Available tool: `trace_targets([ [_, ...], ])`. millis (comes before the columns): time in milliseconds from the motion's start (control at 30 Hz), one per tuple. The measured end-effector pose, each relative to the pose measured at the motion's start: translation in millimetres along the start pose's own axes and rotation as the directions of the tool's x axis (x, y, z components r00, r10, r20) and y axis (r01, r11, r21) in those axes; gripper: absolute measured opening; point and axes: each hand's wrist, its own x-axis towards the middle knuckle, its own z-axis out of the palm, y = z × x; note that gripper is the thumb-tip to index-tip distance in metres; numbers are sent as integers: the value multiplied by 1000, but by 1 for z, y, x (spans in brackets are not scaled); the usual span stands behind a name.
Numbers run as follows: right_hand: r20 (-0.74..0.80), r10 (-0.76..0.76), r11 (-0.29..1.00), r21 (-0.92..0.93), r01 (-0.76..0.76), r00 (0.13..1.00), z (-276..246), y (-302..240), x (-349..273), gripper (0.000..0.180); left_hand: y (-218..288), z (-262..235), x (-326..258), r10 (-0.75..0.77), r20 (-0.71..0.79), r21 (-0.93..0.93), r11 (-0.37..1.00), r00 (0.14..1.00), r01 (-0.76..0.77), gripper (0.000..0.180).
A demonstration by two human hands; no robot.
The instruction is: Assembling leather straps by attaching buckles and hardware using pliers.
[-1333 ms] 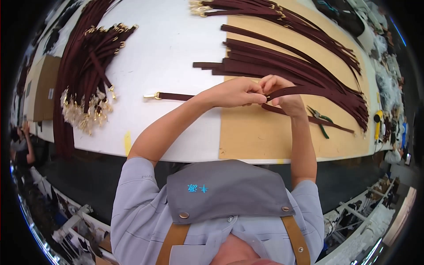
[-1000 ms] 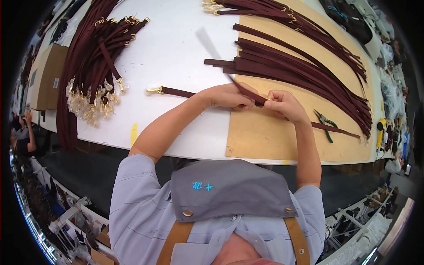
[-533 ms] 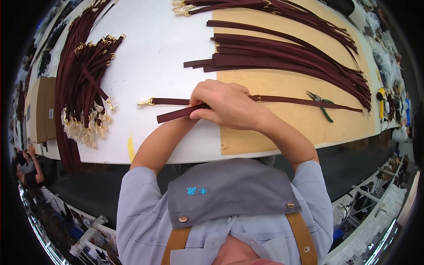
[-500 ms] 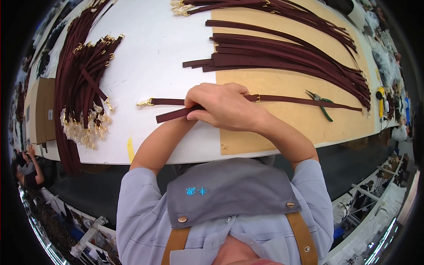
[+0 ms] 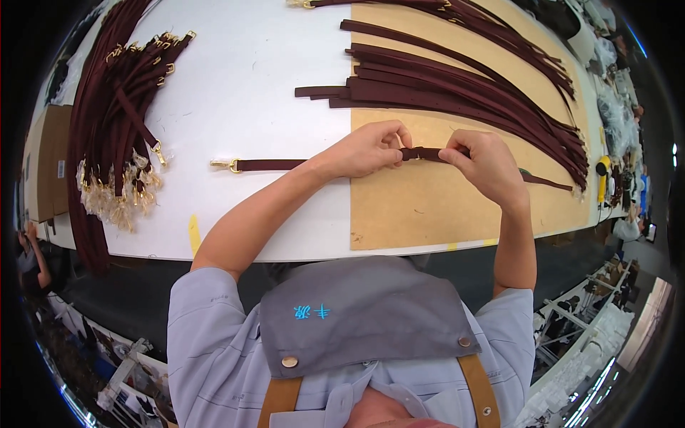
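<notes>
A narrow dark maroon strap lies across the table in front of me, a gold snap hook in clear wrap at its left end. My left hand pinches the strap close to its buckle, which is partly hidden by the fingers. A short way to the right, my right hand is closed on the same strap, thumb on top. Between the two hands a short stretch of strap shows. Green-handled pliers are mostly covered by my right hand.
Maroon straps lie in a bundle beyond my hands, and another bundle lies farther back. At left is a pile of buckled straps with wrapped hooks, beside a cardboard box. Tan board covers the table's right part.
My hands were overlapped with the strap's loose end sticking out leftward. Now they are apart: the right hand has moved right, the left shows at the buckle, and the loose end no longer points left.
</notes>
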Motion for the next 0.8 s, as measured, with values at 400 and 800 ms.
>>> trace_targets([
  [400,89,74,979,181,-89,993,12,5,10,20,-1,4,3,-69,2,-53,996,998,69,18],
  [800,-87,-114,956,260,133,990,52,34,28,19,-23,4,7,110,-30,-30,993,993,-111,24],
])
